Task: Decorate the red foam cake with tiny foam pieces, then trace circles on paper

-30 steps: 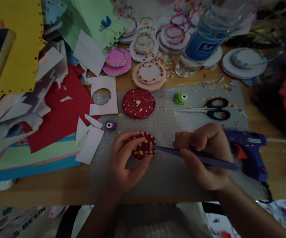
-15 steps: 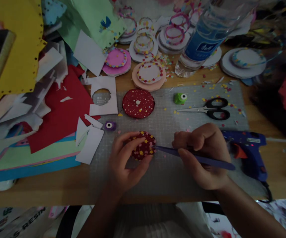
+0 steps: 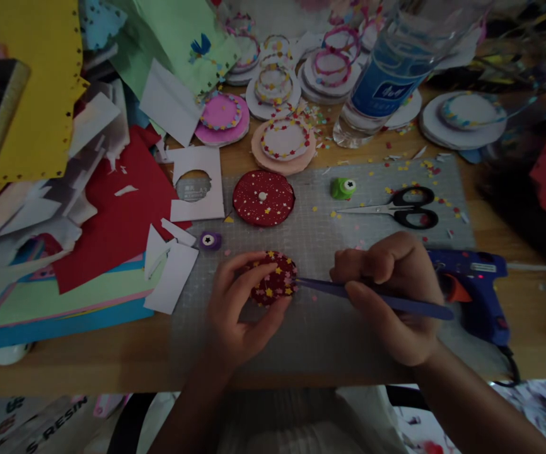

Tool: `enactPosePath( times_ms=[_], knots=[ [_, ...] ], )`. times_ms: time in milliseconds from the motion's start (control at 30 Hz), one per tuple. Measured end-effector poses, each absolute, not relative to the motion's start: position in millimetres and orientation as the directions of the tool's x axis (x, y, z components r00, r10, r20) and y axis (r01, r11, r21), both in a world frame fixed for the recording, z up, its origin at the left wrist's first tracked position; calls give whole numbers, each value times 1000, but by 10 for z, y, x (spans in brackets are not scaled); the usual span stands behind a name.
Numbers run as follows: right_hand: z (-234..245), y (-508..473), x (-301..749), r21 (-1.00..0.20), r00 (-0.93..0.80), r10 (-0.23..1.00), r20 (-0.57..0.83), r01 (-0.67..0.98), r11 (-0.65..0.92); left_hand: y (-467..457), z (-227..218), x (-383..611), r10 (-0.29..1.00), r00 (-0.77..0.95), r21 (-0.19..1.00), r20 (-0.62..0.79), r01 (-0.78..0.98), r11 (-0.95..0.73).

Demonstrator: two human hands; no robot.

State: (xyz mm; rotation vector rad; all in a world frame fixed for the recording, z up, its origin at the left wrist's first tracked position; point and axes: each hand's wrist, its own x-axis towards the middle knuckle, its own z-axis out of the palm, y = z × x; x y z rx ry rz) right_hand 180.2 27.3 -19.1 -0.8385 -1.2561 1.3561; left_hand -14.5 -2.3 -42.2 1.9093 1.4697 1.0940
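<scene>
Grey gridded mat (image 3: 320, 233) | left hand (image 3: 242, 309): pinching round red star-dotted disc (image 3: 281, 279) | right hand (image 3: 400, 280): pinching slim blue tweezers (image 3: 325, 289), pointing left (tips at disc's right edge)

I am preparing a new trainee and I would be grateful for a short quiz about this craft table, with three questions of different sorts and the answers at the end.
1. Multiple choice: what is in the grip of the right hand?
A) scissors
B) a slim blue tool
C) a water bottle

2. True or false: the purple punch lies nearer to the left hand than the green punch does.

3. Fill the gap: the left hand touches a dark red disc, which bears small yellow and pink ____-shaped pieces.

Key: 1. B; 2. True; 3. star
</scene>
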Motion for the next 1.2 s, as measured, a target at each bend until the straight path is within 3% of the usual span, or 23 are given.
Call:
enactPosePath(
  times_ms=[767, 1000, 1200],
  knots=[
    [-183, 275, 1806, -969, -199, 969, 148, -223, 102, -13, -431, -137, 945, 100, 777, 313, 546, -315],
    [-181, 218, 1829, -947, 83, 986, 146, -276, 164, -12, -447, -140, 944, 97, 777, 316, 544, -316],
    [-250, 253, 1873, -947, -154, 946, 285, -199, 253, -6, -441, -148, 944, 105, 778, 311, 542, -317]
  ],
)
